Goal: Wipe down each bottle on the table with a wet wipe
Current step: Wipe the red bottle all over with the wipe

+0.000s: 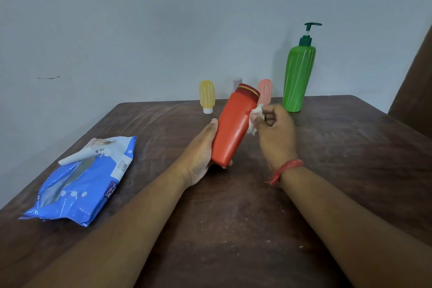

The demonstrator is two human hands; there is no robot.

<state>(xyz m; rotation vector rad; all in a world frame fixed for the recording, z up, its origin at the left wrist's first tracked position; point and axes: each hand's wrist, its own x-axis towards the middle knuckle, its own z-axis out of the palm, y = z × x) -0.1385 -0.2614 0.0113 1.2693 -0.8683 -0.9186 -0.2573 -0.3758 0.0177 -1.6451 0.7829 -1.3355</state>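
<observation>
The left grip (203, 147) is curled round the lower part of the red bottle (233, 126), thumb along its left side and fingertips showing under its base, so the bottle is held up off the desk (339, 170). The bottle tilts, its base toward the person and its darker red cap, ringed with a gold band, pointing up and away to the right.

The right grip (275, 128) is closed on a crumpled white wipe (256, 117), fingers bent inward, and presses it against the bottle's upper right side, just below the cap. A red thread (286, 169) is tied round the right wrist, its loose ends hanging toward the left.

Beyond the left grip, near the desk's far edge, a small yellow bottle (207, 96) stands on its white cap. Just behind the right grip, a small pink bottle (265, 91) stands partly hidden by the red bottle's cap and the wipe. Farther right of it, beyond the right grip, a tall green pump bottle (298, 75) stands upright with its dark green nozzle pointing right. A pale, small thing shows behind the red cap, between the yellow and pink bottles; too little of it is visible to tell what it is.

Well to the left of the left grip, a blue pack of wipes (86, 182) lies flat on the desk, its white flap peeled up at the top. The desk is dark brown and streaked, with pale specks scattered between the two forearms.
</observation>
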